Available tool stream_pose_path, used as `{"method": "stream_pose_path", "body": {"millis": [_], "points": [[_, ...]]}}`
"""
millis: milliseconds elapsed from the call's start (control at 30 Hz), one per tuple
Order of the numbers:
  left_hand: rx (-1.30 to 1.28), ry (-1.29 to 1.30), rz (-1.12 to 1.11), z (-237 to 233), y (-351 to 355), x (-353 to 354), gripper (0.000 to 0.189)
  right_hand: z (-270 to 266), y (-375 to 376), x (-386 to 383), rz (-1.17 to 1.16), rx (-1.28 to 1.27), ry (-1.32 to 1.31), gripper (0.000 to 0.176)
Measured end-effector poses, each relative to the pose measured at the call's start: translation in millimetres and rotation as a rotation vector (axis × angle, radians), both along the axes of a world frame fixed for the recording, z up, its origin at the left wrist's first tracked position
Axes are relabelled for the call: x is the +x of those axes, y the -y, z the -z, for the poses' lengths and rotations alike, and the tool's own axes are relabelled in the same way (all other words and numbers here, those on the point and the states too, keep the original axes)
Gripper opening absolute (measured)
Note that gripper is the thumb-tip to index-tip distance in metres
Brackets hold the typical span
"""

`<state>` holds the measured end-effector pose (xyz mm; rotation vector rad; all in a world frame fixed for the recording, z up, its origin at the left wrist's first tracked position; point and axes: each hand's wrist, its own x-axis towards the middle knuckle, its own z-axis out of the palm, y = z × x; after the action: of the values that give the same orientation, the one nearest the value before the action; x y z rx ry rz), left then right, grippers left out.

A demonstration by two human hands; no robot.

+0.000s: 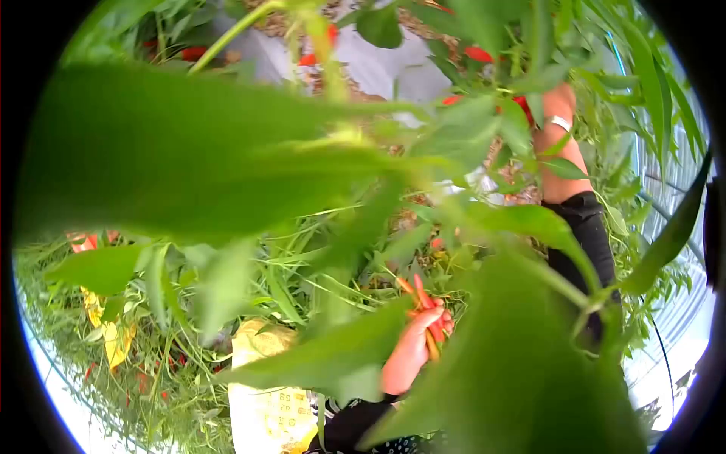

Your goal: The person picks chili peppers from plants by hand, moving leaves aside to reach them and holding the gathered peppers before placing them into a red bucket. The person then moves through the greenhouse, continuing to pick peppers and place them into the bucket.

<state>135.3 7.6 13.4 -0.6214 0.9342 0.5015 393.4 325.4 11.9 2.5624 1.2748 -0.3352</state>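
Observation:
My left hand is closed around a small bunch of red chili peppers; their thin ends stick out above and below the fingers. My right arm reaches up into the plants at the upper right, with a pale band on the wrist. Leaves cover most of my right hand, so its fingers do not show. Just left of it hangs a red chili pepper, partly behind leaves. More red chili peppers show among the foliage nearby.
Large blurred leaves hang close to the camera and block much of the view. A yellow and white printed sack stands at lower left of my left hand. Grey ground sheeting with dry debris lies between the plants.

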Motion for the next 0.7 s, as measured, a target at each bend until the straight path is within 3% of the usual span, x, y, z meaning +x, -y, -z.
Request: {"method": "stream_pose_path", "body": {"millis": [33,133,167,233,267,367,533,567,633,700], "points": [[-0.066,0.0,-0.132,29.0,28.6,2.6,0.019,4.2,-3.8,3.2,0.024,0.022,-0.003,0.049],[0.036,0.005,-0.059,12.0,12.8,5.5,0.026,0.8,4.0,4.4,0.009,0.107,-0.045,0.047],[0.185,-0.105,-0.102,-15.9,-11.2,3.9,0.023,0.2,4.8,5.5,0.011,0.128,-0.077,0.046],[0.083,0.112,-0.099,4.9,7.8,3.4,0.023,-1.4,7.4,9.2,0.024,0.171,-0.153,0.045],[0.042,0.093,-0.089,-2.1,0.8,0.9,0.02,-2.5,9.5,9.2,0.04,0.206,-0.216,0.045],[0.026,0.011,-0.124,-7.2,-17.7,-8.6,0.02,0.9,19.0,16.2,0.173,0.356,-0.545,0.043],[0.045,0.084,-0.162,-29.5,-42.0,-23.8,0.02,3.0,51.3,26.5,0.559,0.557,-1.233,0.04],[-0.023,0.051,-0.116,-46.0,-55.8,-31.7,0.021,5.1,57.6,27.7,0.61,0.568,-1.317,0.04],[0.157,-0.024,-0.257,-40.6,-46.7,-26.4,0.022,6.8,69.4,28.7,0.676,0.572,-1.438,0.039],[0.15,-0.019,-0.22,-25.5,-38.4,-21.3,0.022,4.4,83.1,30.0,0.723,0.566,-1.514,0.038]]}}
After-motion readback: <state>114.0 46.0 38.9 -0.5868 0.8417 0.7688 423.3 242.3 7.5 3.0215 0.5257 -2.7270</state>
